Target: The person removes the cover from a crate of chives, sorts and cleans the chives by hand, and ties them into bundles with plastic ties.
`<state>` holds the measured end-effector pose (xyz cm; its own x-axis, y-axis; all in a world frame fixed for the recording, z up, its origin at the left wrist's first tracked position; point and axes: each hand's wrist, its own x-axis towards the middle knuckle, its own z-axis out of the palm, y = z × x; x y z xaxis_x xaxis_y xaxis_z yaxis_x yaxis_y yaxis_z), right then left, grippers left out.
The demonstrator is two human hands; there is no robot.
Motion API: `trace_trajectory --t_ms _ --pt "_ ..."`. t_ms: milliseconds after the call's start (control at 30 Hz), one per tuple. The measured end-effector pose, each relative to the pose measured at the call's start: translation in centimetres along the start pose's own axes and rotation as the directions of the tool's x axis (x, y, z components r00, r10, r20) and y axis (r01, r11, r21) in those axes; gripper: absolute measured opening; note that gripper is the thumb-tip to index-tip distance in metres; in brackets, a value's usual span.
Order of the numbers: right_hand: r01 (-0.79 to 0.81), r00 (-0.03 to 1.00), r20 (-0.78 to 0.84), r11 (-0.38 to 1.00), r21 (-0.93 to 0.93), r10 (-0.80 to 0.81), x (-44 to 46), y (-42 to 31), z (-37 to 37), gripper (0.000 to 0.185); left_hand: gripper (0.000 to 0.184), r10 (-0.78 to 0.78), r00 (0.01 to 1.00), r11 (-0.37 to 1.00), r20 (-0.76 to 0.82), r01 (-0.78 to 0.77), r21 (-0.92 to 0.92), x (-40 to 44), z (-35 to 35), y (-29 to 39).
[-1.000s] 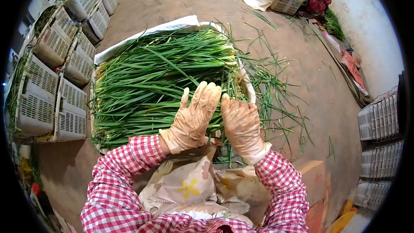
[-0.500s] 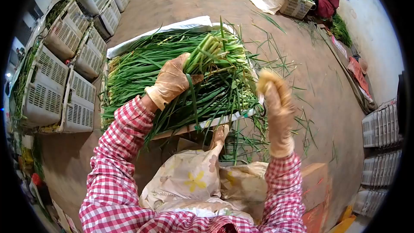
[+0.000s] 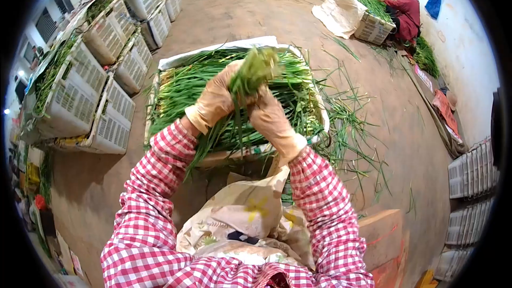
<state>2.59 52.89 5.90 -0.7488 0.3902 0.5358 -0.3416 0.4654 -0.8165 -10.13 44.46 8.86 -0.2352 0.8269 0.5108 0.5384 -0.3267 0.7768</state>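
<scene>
Holding green bunch (image 3: 253, 73) up over middle of crate (image 3: 325, 120), L hand (image 3: 215, 97) has fingers curled snugly round it; bunch's upper end blurred, long leaves trailing below. R hand (image 3: 270, 121) just below & R of bunch, fingers bent in, partly hidden; can't tell what, if anything, they grip. Crate w/ white liner (image 3: 250, 42) along far edge, packed w/ long greens (image 3: 181, 93) lying flat. Loose stalks (image 3: 349, 122) strewn on floor R of crate. Flower-print apron (image 3: 242, 208) nearest body. Far R: co-worker (image 3: 408, 16) in dk red, next to another greens-filled crate (image 3: 372, 30). Stacked crates (image 3: 74, 88) along L side.
</scene>
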Motion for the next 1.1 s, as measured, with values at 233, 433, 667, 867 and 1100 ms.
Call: trace_trajectory --t_ms 233,433,667,867,1100 --pt "0.534 0.784 0.099 0.584 -0.612 -0.613 8.5 -15.7 -2.8 0.048 0.033 0.294 0.946 0.872 -0.135 -0.323 -0.367 2.7 -6.9 14.7" --pt "0.264 0.962 0.077 0.965 0.012 -0.264 0.7 -17.1 -5.6 0.119 0.031 0.338 0.829 0.641 -0.446 -0.550 -0.536 5.1 -8.0 12.9" --pt "-0.547 0.837 -0.154 0.807 -0.223 0.525 -19.2 -14.2 -3.6 0.037 0.037 -0.245 0.967 0.160 -0.073 -0.034 -0.987 0.2 6.8 10.6" --pt "-0.830 0.557 -0.387 0.500 -0.247 0.734 -29.5 -11.4 -3.1 0.036 0.095 -0.369 0.812 0.147 0.453 0.532 -0.834 -9.3 17.2 8.6" --pt "-0.626 0.673 -0.204 0.402 -0.668 0.710 -34.6 -11.8 1.6 0.042 0.064 -0.086 0.710 -0.655 0.699 0.488 -0.577 -17.2 22.2 3.7"
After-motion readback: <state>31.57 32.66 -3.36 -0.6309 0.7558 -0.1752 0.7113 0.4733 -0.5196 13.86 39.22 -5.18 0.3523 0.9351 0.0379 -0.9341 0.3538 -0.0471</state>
